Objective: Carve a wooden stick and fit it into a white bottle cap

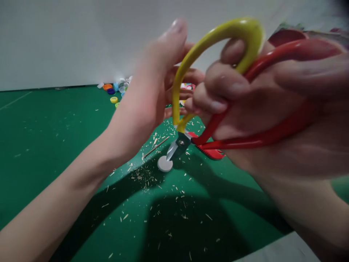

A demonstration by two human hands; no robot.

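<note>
My right hand (237, 94) grips a pair of scissors (218, 32) with one yellow and one red handle, its fingers wrapped through the loops. The short blades point down, their tips in line with a round white disc (165, 164); whether they touch it I cannot tell. To the left, my left hand (160, 76) is open, thumb raised and fingers spread behind the yellow handle. Beneath the scissors lies a red piece with a toothed edge (214, 153), partly hidden. A thin wooden stick (156, 146) rests beside the disc.
Pale wood shavings (141, 176) litter the green tabletop (49, 145). Coloured bottle caps (113, 99) are heaped at the back against a grey-white wall (68, 40). More items, blurred, are at the upper right behind my right hand.
</note>
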